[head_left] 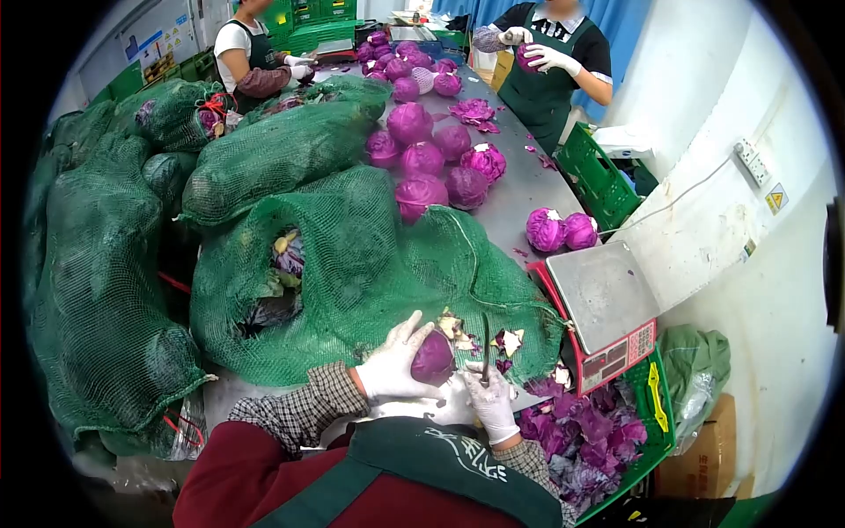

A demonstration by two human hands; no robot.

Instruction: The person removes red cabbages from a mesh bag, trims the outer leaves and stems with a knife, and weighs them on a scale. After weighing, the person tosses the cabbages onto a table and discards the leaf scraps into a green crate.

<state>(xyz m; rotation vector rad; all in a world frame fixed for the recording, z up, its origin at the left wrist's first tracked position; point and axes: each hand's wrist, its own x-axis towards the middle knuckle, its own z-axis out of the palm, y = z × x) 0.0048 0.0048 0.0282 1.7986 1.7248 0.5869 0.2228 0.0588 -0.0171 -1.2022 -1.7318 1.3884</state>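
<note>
My left hand (pixel 395 361), in a white glove, is closed round the left side of a red cabbage (pixel 432 358) at the near edge of the table. In my right hand (pixel 490 403), also gloved, is a knife (pixel 485 341), its dark blade pointing up and away from me. The blade stands to the right of the cabbage, apart from it. Pale cut stem pieces (pixel 453 327) lie just beyond the cabbage, and more trimmings (pixel 508 341) lie right of the blade. A green mesh bag (pixel 352 282) is spread across the table in front of both hands.
Full mesh bags (pixel 106 282) are piled on the left. A scale (pixel 607 299) stands at the right, above a green crate (pixel 658 431) of cabbage leaves (pixel 588 431). Several red cabbages (pixel 422 158) cover the table's middle. Two co-workers (pixel 550 79) stand at the far end.
</note>
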